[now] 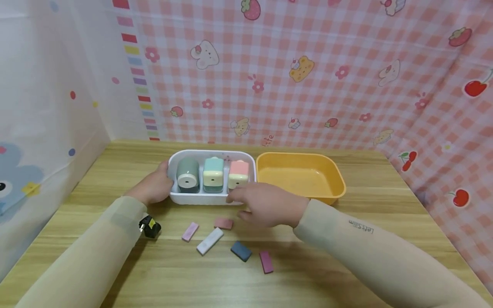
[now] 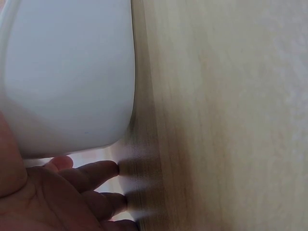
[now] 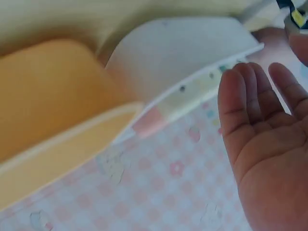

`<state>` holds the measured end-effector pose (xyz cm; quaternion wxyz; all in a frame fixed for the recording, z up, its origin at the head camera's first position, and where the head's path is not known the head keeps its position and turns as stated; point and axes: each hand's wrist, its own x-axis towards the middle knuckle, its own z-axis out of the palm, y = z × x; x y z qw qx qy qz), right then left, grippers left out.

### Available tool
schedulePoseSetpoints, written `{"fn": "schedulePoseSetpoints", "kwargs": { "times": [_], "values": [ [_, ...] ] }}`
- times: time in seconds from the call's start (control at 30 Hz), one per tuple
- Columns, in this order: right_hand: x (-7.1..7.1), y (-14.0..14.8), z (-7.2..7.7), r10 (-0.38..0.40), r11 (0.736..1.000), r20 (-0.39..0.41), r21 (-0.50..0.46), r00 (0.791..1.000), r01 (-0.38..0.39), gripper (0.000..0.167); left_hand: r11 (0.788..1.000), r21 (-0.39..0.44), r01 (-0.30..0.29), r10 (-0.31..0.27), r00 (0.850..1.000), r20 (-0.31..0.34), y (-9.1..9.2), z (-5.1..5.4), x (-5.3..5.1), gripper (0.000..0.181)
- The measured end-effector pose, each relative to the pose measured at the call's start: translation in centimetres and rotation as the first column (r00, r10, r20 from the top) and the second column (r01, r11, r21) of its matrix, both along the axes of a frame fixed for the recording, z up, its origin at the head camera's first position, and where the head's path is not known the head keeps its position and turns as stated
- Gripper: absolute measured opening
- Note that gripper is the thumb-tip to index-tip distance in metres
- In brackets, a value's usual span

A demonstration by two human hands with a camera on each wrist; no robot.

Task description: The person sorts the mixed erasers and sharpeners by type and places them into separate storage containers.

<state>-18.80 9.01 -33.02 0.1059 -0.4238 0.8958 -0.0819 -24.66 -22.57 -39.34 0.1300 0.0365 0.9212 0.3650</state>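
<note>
A white plastic bin (image 1: 200,199) holds three pencil sharpeners in a row: a grey-green one (image 1: 188,167), a mint and cream one (image 1: 213,166) and a pink and cream one (image 1: 239,167). My left hand (image 1: 155,187) rests against the bin's left end; in the left wrist view its fingers (image 2: 98,174) extend loosely beside the white wall. Over the bin's front right edge reaches my right hand (image 1: 269,204), partly covering that corner. The right wrist view shows its palm and fingers extended, holding nothing; whether it touches the bin I cannot tell.
A yellow bin (image 1: 339,182) stands right beside the white one. In front lie several small rectangular blocks: lilac (image 1: 190,232), white (image 1: 209,241), dusty red (image 1: 224,223), dark blue (image 1: 241,251) and magenta (image 1: 266,262). Patterned cloth (image 1: 231,77) hangs behind the wooden table (image 1: 173,278).
</note>
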Motion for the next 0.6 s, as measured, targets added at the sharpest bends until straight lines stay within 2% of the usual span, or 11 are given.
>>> {"fn": "schedulePoseSetpoints", "kwargs": {
  "times": [0.13,0.23,0.33,0.53,0.6],
  "values": [
    [-0.8,1.9,0.7,-0.084,0.995,-0.082,-0.069,0.993,0.078,0.036,1.0,-0.009,-0.001,0.001,1.0,0.002,0.0,0.0,0.0,0.078],
    [-1.6,4.1,1.0,-0.182,0.981,-0.113,-0.092,0.977,0.173,0.038,1.0,-0.02,0.001,-0.001,1.0,0.0,0.1,0.0,0.1,0.079],
    [-2.4,6.5,1.3,-0.277,0.957,-0.118,-0.123,0.954,0.263,0.041,1.0,-0.026,0.0,0.0,1.0,-0.003,0.1,0.1,0.2,0.079],
    [-4.1,11.6,1.4,-0.406,0.904,-0.137,-0.208,0.904,0.374,0.04,1.0,-0.011,-0.016,0.016,1.0,0.017,0.1,0.1,0.1,0.081],
    [-4.6,13.1,1.4,-0.457,0.879,-0.126,-0.215,0.88,0.426,0.04,1.0,-0.011,-0.02,0.02,0.999,0.026,0.0,0.0,0.0,0.081]
  ]
}}
